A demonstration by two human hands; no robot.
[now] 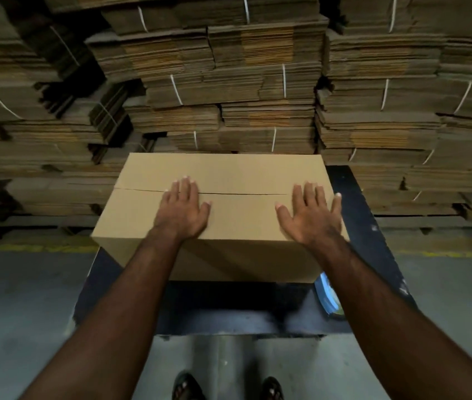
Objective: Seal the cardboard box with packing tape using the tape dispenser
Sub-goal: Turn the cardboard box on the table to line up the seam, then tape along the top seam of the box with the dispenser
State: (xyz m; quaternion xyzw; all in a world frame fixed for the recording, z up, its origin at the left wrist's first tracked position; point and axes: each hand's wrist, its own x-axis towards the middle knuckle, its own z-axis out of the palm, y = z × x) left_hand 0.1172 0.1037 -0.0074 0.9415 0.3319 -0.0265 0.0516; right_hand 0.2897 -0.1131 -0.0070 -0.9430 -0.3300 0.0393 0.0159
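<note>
Cardboard box [217,209] flaps are closed under the flat, empty left hand [184,207] and right hand [309,215], but the seam [240,194] is untaped.

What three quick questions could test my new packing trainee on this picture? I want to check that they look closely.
1. True or false: tape already covers the seam on top of the box.
2. How do the left hand and right hand lie? A) flat on the box top B) curled round the tape dispenser C) off the box
3. Fill in: the blue tape dispenser lies on the black table, partly hidden under the right ____.

Key: 1 false; 2 A; 3 forearm.
</note>
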